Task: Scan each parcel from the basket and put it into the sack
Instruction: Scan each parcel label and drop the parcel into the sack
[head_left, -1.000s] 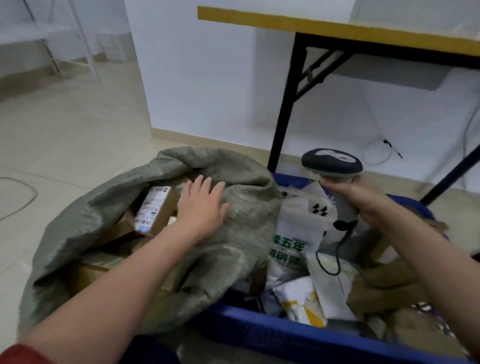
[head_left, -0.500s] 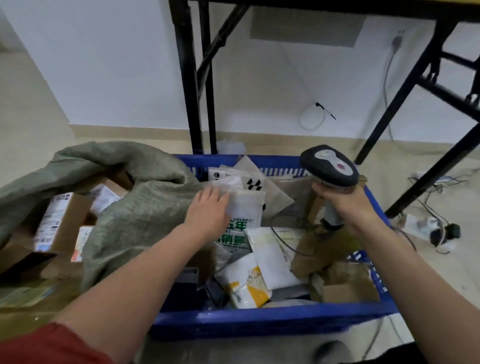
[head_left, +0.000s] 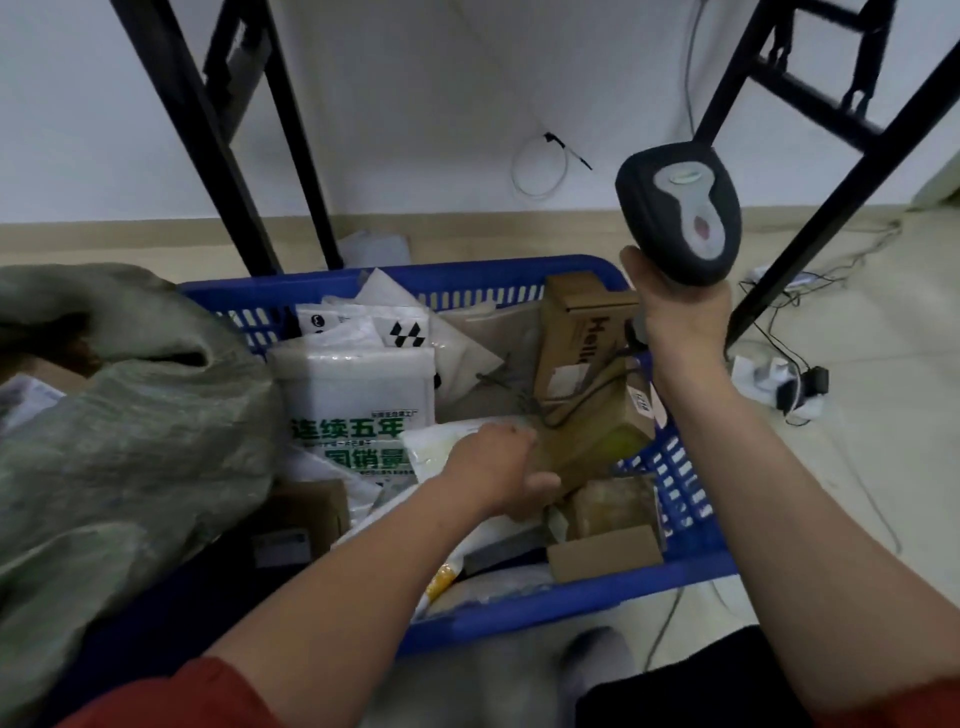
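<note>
Down on the floor, between black metal legs (head_left: 208, 145): one blue basket (head_left: 545, 608), one grey-green sack (head_left: 130, 441) slumped over its left rim, one scanner (head_left: 680, 213), two hands. Heaped inside the basket, at least six parcels (head_left: 363, 395): white poly bags and brown cartons. Reaching into the middle of the heap, left hand (head_left: 498, 473), fingers and thumb curled around a tan carton (head_left: 597, 436). Lies aslant, long axis running from near-left to far-right, far end beside an upright brown box (head_left: 576, 332); plain dull cardboard, small white label by the far end. Above the basket's right rim, right hand (head_left: 680, 317) clenched on the scanner's handle, dark head with grey inlay uppermost.
</note>
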